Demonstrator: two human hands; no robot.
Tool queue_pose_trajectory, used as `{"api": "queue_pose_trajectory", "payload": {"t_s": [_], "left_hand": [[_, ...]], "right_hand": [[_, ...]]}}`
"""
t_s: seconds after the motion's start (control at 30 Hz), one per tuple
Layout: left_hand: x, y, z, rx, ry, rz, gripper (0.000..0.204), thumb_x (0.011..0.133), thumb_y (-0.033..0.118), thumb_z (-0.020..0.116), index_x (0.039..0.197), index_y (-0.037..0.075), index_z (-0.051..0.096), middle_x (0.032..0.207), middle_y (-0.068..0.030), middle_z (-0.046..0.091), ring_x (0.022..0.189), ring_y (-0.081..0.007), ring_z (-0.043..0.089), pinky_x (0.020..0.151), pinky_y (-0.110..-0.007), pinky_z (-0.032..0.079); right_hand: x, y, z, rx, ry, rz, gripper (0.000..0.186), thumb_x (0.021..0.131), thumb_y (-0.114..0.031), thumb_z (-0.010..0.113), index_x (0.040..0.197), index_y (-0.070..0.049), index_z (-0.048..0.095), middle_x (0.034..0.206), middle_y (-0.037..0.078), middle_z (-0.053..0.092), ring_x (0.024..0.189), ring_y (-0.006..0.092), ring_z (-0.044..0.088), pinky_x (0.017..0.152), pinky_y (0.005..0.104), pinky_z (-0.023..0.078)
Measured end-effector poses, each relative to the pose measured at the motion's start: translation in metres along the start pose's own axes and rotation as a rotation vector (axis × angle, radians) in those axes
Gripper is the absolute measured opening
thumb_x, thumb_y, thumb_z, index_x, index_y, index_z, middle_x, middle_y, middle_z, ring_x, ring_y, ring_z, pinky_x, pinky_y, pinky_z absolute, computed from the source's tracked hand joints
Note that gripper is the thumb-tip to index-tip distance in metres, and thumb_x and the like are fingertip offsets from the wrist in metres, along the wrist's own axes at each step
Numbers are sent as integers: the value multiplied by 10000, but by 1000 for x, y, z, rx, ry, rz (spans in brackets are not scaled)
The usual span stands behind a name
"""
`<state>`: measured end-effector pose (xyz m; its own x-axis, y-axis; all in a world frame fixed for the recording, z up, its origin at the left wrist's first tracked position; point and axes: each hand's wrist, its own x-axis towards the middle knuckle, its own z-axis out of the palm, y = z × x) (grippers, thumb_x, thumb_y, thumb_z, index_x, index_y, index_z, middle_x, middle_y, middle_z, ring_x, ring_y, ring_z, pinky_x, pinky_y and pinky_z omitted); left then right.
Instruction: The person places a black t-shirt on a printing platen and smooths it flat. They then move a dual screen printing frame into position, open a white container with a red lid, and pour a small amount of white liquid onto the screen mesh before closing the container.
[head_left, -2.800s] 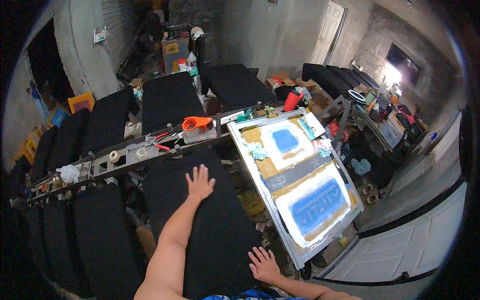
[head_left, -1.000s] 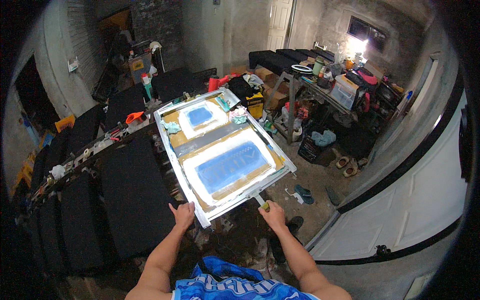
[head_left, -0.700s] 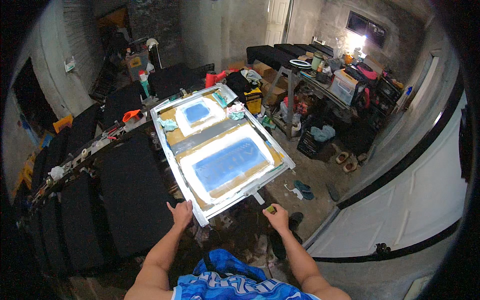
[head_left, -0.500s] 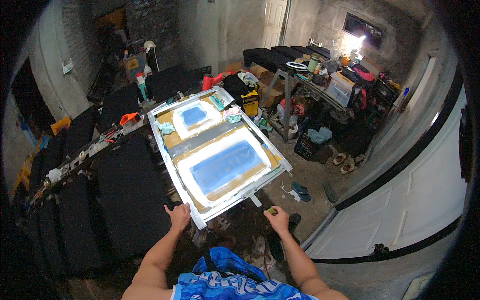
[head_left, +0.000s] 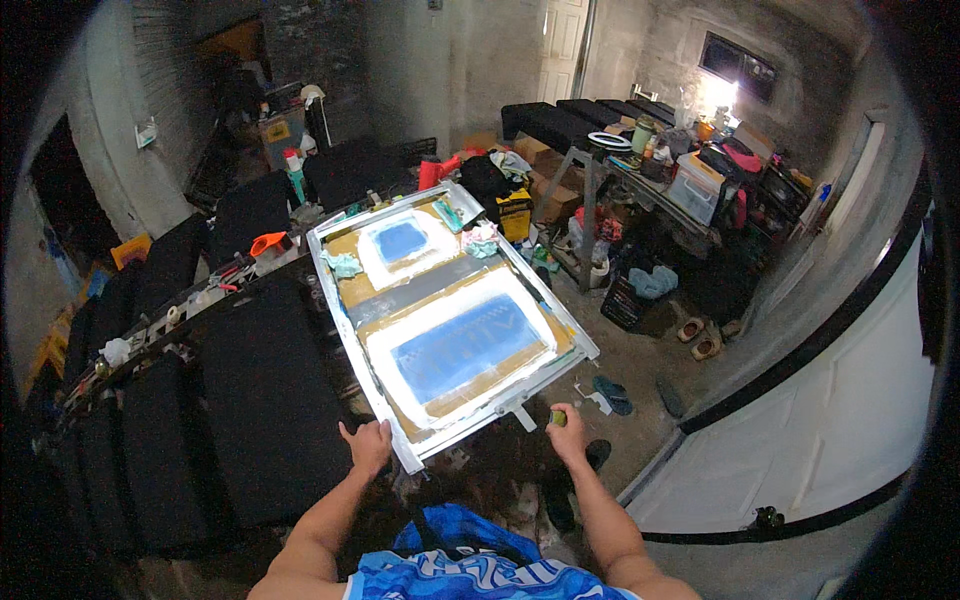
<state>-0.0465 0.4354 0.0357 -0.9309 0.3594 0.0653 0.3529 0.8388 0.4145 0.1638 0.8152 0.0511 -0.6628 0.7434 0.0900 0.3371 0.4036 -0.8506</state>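
Note:
A screen-printing frame (head_left: 408, 440) with a silver rim, tan mesh and two blue, white-edged panels lies angled before me. Crumpled cloths (head_left: 342, 264) and a teal tool (head_left: 448, 215) rest on its upper part. My left hand (head_left: 368, 442) is at its lower left corner, fingers curled against the rail, one finger sticking out leftward. My right hand (head_left: 565, 432) is closed on a small yellow-green piece (head_left: 558, 417), to the right of a white metal tab (head_left: 523, 418) that juts from the frame's near edge.
Long black platens (head_left: 260, 380) flank a tool-strewn metal rail (head_left: 190, 305) at left. A cluttered workbench (head_left: 665, 185), a black basket (head_left: 625, 305) and footwear (head_left: 612, 393) are at right, beside a white door (head_left: 800, 420). Cardboard boxes (head_left: 535, 150) sit behind the frame.
Since the earliest frame, my left hand has moved from a black platen to the frame's corner. My right hand has gripped the yellow-green piece and moved rightward, away from the tab. The view has shifted.

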Motion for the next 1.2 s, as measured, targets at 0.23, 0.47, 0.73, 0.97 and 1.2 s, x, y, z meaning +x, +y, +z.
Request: {"api": "queue_pose_trajectory", "payload": {"t_s": [0.23,0.47,0.73,0.97,1.2], "left_hand": [[2,1,-1,-31,22,-60,469,1001,415,478,1163,-2,616,907,-232,691,1005,-408,649,1161,-708,57],[3,0,2,-126,74,-67,569,962,433,549,1318,-10,540,1023,-230,699,1074,-385,647,1188,-666,31],[1,8,0,-158,141,-32,552,929,392,611,1314,0,557,1032,-182,702,1074,-339,651,1205,-634,35],[1,13,-7,-219,103,-88,574,926,377,631,1322,-31,549,1016,-144,706,1065,-303,659,1214,-605,52],[-3,9,-1,-355,216,-131,504,938,325,628,1291,-30,566,1011,-138,704,1048,-297,658,1214,-574,135]], "right_hand": [[49,-19,14,-49,-21,-124,420,677,-89,799,1058,-50,626,1073,140,652,1032,317,636,904,416,501],[109,-43,29,-37,-175,-80,440,668,-162,844,1037,-45,634,1005,128,675,979,297,656,880,392,504],[195,-58,49,-27,-218,-155,458,674,-85,796,1092,-46,614,1076,178,672,1056,360,645,938,413,497],[269,-56,49,-173,-150,-215,368,650,-5,673,1009,-50,604,986,182,655,995,397,626,892,431,487],[320,-38,37,-339,43,-411,329,663,19,618,982,-55,578,1029,188,575,1025,420,526,912,488,424]]}}
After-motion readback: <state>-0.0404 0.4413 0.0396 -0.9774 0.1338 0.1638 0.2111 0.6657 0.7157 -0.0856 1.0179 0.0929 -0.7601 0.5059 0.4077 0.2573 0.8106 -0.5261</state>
